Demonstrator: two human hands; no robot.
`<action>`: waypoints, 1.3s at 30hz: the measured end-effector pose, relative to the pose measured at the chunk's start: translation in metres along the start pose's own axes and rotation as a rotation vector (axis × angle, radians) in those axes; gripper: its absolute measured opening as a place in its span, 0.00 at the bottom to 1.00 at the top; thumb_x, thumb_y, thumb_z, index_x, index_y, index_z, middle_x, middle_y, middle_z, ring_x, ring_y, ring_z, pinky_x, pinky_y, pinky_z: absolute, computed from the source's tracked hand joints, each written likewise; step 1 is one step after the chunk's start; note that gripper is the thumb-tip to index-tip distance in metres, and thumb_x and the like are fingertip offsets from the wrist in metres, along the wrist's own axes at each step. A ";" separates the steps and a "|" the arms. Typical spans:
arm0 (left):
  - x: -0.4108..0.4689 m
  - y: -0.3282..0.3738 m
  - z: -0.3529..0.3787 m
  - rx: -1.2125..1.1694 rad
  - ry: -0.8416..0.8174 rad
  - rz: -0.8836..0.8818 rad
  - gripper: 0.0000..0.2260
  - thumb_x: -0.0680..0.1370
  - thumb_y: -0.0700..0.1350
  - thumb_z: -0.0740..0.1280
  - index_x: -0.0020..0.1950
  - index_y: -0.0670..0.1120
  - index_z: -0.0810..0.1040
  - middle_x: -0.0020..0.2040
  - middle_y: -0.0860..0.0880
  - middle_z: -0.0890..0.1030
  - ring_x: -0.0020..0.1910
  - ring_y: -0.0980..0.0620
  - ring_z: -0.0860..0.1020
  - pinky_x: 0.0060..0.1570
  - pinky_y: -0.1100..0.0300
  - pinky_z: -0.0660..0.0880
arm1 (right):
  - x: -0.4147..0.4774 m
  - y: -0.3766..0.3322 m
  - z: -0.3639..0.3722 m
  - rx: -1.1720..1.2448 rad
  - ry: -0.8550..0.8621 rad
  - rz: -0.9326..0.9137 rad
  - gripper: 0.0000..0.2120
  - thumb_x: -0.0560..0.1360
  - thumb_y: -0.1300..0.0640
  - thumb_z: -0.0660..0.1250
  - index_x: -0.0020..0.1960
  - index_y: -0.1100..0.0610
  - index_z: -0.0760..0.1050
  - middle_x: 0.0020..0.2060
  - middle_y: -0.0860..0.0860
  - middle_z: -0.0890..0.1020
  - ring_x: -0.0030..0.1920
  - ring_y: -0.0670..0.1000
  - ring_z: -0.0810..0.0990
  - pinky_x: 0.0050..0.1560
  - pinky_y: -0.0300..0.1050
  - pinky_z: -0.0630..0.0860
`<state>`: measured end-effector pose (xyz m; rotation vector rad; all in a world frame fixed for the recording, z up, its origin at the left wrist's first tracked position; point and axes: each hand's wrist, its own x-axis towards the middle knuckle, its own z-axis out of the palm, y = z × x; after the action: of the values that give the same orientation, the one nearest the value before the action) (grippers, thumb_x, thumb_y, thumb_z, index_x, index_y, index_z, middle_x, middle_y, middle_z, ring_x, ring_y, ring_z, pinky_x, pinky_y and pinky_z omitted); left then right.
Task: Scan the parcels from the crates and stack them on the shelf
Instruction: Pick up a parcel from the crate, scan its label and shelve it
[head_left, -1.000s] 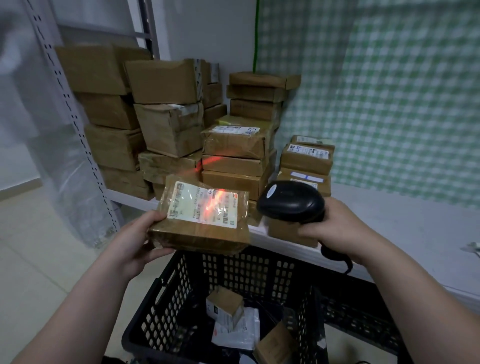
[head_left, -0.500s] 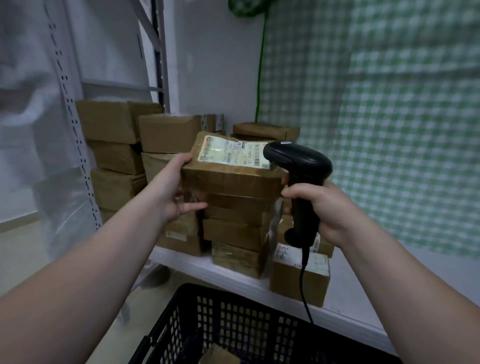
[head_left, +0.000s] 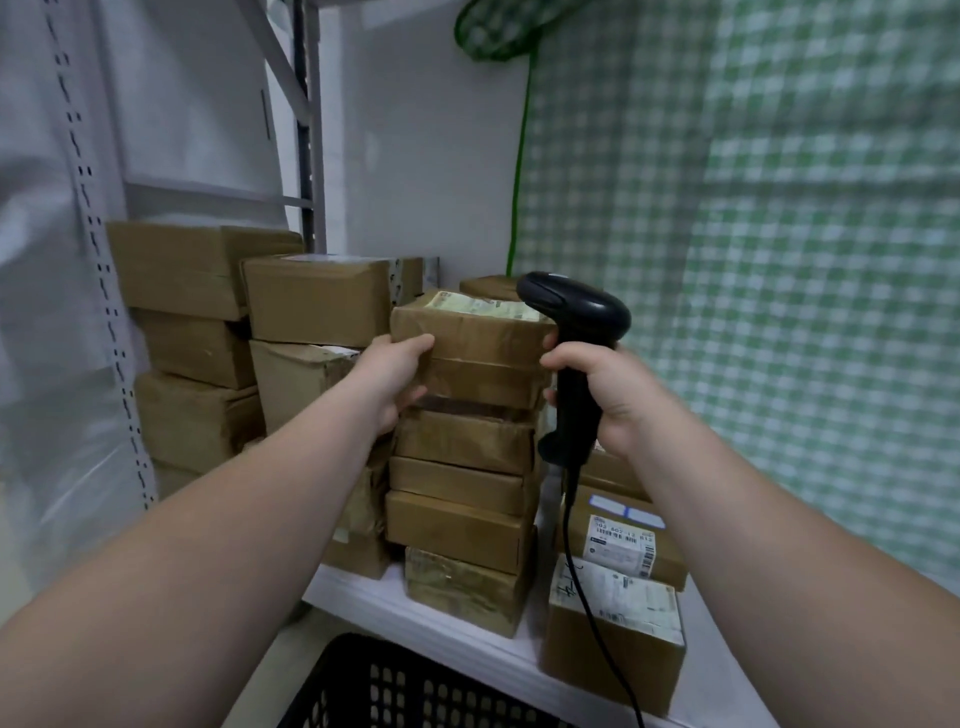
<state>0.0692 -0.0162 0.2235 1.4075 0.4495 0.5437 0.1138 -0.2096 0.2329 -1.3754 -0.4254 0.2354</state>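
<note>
Shelf board is running below both hands, with the black crate lower again. Between the hands a tall parcel stack is rising, and the labelled parcel is sitting on top of it. The left hand is curling round that parcel's left corner. The right hand is clenching the barcode scanner beside its right end. I'd say an off-centre release risks tipping the uneven stack, and the dangling cable risks snagging.
</note>
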 end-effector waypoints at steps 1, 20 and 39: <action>0.007 -0.007 0.000 0.062 -0.014 0.025 0.27 0.79 0.47 0.66 0.75 0.46 0.61 0.65 0.46 0.74 0.60 0.45 0.75 0.63 0.47 0.74 | 0.004 0.002 0.000 -0.006 -0.001 0.017 0.05 0.71 0.64 0.69 0.40 0.55 0.79 0.34 0.51 0.79 0.37 0.51 0.77 0.40 0.45 0.75; -0.072 -0.069 -0.013 0.454 -0.146 0.226 0.10 0.78 0.44 0.67 0.59 0.50 0.80 0.55 0.51 0.80 0.55 0.50 0.78 0.57 0.50 0.78 | -0.069 0.045 -0.017 -0.027 -0.020 0.108 0.09 0.72 0.63 0.70 0.52 0.60 0.81 0.39 0.55 0.80 0.42 0.54 0.79 0.44 0.46 0.77; -0.112 -0.343 -0.091 0.765 -0.285 -0.410 0.09 0.78 0.43 0.66 0.56 0.44 0.80 0.48 0.45 0.78 0.51 0.46 0.78 0.46 0.60 0.72 | -0.159 0.276 -0.038 -0.225 -0.069 0.731 0.05 0.71 0.67 0.70 0.43 0.59 0.78 0.35 0.56 0.78 0.33 0.50 0.76 0.31 0.41 0.71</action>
<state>-0.0434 -0.0377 -0.1301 2.0109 0.7337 -0.2000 0.0100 -0.2565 -0.0673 -1.7079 0.0159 0.8553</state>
